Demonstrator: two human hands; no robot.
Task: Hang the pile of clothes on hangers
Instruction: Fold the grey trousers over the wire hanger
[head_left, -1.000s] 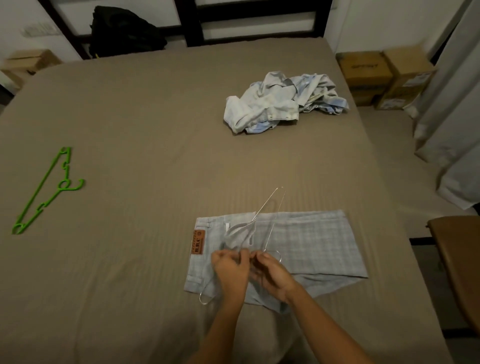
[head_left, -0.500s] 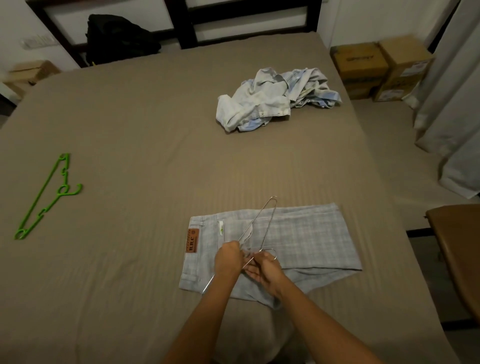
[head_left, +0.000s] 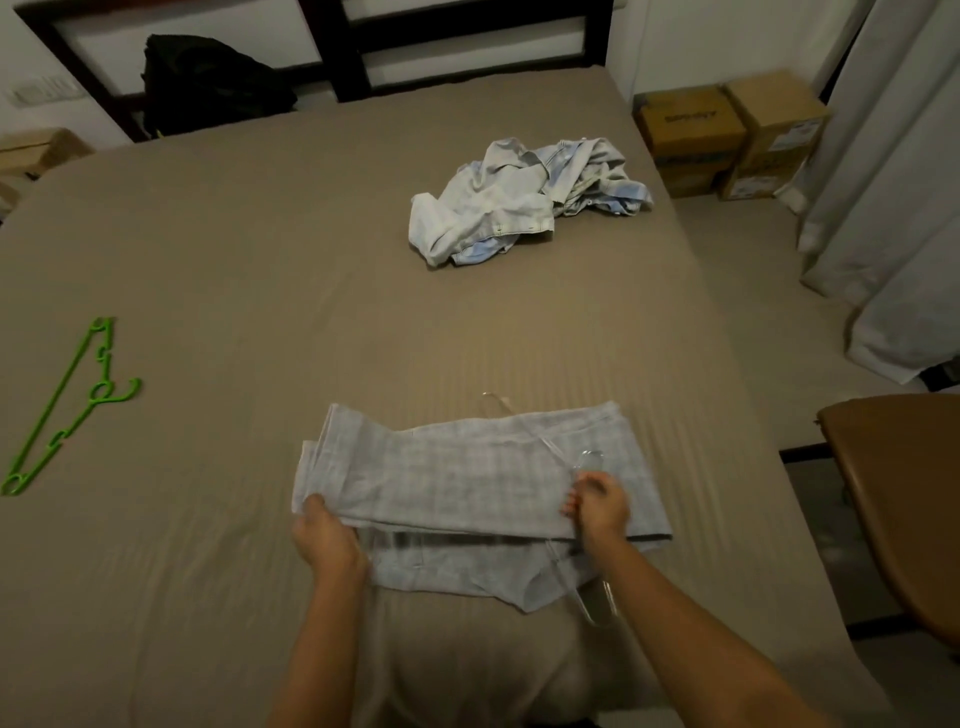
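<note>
Trousers first: one pair of plaid trousers (head_left: 467, 478) lies on the bed (head_left: 260, 260), folded over a wire hanger (head_left: 595, 605), stretched right between the two hands. The left hand (head_left: 327, 535) has its fingers (head_left: 314, 506) curled round the fold's outer edge. The right hand (head_left: 602, 501) pinches the cloth at the other end, just beside the hanger's neck. Can't tell if the wire is in that grip too.

Progress-wise I'd say this is early days. This pair looks nearly hung but hasn't left the bed yet. The pile of clothes (head_left: 519, 202) sits untouched well beyond the fingers, off toward the right hand's side. It looks like at least a couple of pieces, but I can't count them in that heap.

Hangers: two in total, the wire one plus a spare green hanger (head_left: 98, 400) lying bare, far out past the left fingers.
</note>
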